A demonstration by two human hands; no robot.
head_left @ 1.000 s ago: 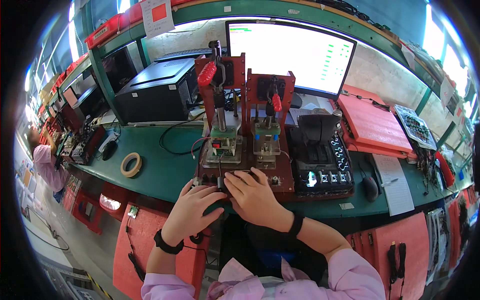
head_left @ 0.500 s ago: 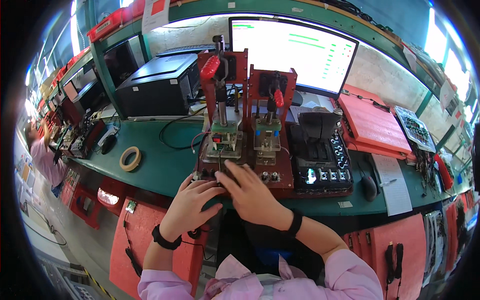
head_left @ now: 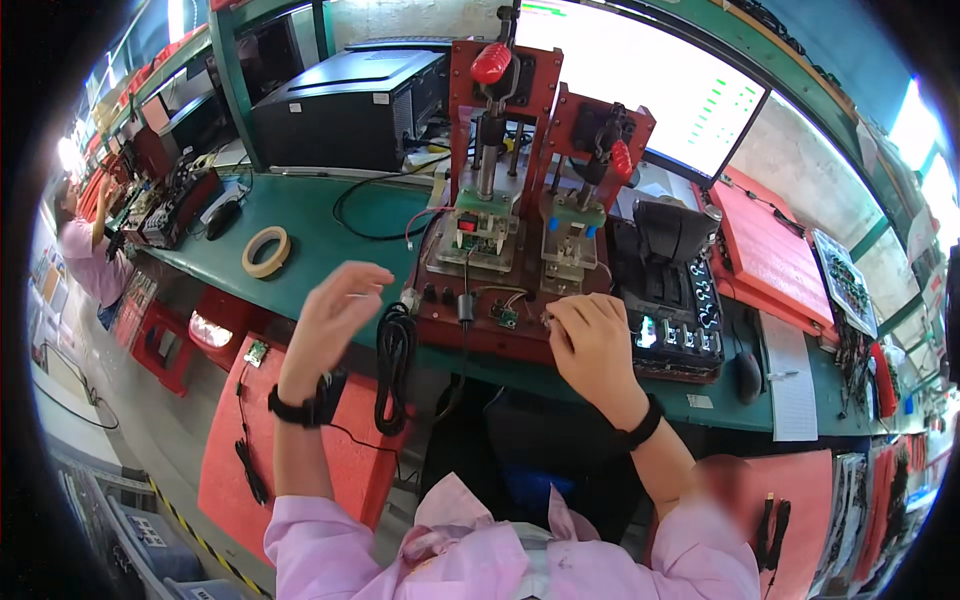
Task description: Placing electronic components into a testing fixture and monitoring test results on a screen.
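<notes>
My left hand (head_left: 338,312) is raised off the bench edge, blurred a little, its fingers stretched out with nothing in them. My right hand (head_left: 597,345) rests at the front right of a red test fixture (head_left: 430,318), its fingers bent and pressed together over the fixture's small metal knobs; what they grip is hidden. Between the hands, a small green circuit board (head_left: 508,317) lies on the fixture's front. A black cable with a thick sleeve (head_left: 465,308) runs down beside it. The coiled black cable (head_left: 395,365) hangs over the bench edge. Another circuit board (head_left: 478,238) sits beneath the left clamp.
Two toggle clamps with red handles (head_left: 491,63) stand on the fixture. To the right are a black device with lit digits (head_left: 665,290), a mouse (head_left: 747,378) and a paper sheet (head_left: 795,385). A tape roll (head_left: 266,252) lies left. Red foam (head_left: 300,440) is below.
My hands have moved apart: the left lifted up and left with fingers extended, the right went right to the knobs. The small board and cable coil now show. The view has shifted.
</notes>
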